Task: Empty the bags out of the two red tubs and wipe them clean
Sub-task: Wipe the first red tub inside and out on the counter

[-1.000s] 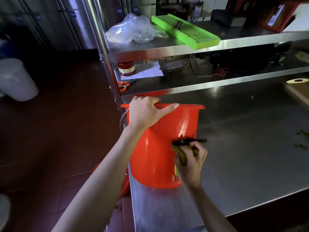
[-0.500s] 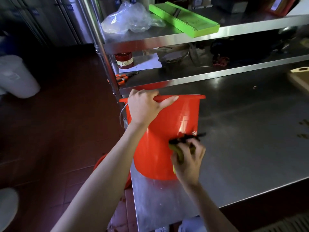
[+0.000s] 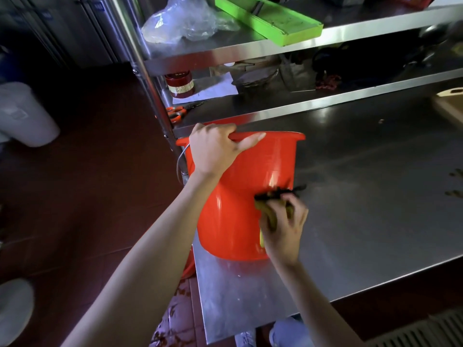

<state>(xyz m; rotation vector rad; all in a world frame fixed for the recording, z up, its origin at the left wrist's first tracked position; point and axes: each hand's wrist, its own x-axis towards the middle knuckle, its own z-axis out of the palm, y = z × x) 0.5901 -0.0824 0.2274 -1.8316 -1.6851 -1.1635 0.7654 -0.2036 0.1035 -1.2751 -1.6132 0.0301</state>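
Red tub (image 3: 233,216) upright on steel tabletop (image 3: 363,221), near its left edge. Left hand (image 3: 215,149) gripping the rim, fingers curled over the top, thumb along the outside. Right hand (image 3: 283,226) clutching a yellow-green cloth (image 3: 269,214), pressed against the tub's outer wall low on the right side. Orange-handled scissors (image 3: 175,112) on the shelf (image 3: 300,106) behind.

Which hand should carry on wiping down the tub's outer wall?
Right. The right hand already presses the cloth on the red tub; the left hand grips its rim, steadying it.
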